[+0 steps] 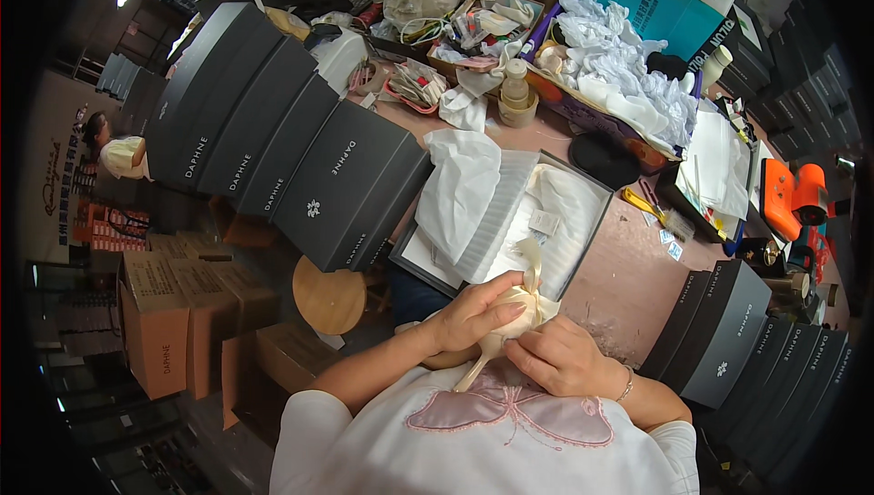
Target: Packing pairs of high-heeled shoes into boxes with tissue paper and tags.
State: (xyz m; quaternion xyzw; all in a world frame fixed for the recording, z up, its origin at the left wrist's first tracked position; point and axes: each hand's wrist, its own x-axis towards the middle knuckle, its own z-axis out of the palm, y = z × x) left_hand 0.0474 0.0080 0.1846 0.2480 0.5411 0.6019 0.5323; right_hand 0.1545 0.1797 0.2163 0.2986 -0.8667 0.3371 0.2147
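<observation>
Close to my chest, both hands hold a cream satin-like item with ribbon ends [539, 312], perhaps a shoe; its full shape is hidden by my fingers. My left hand [478, 317] is closed over its left side, thumb pressed on top. Fingers of my right hand [564, 357] pinch its lower right part. One ribbon end points up over the box, and another hangs down toward my shirt. Just beyond, an open dark grey shoebox [594, 213] holds white tissue paper [462, 187], a ribbed white foam sheet [506, 213] and a small white tag [544, 222].
Dark grey shoeboxes [350, 181] stand stacked at left, with more [728, 331] at right. A yellow-handled brush [651, 208] lies right of the open box. Behind are a bottle [515, 85], a crumpled tissue heap [619, 67] and an orange tape dispenser [790, 193]. A wooden stool [328, 295] stands lower left.
</observation>
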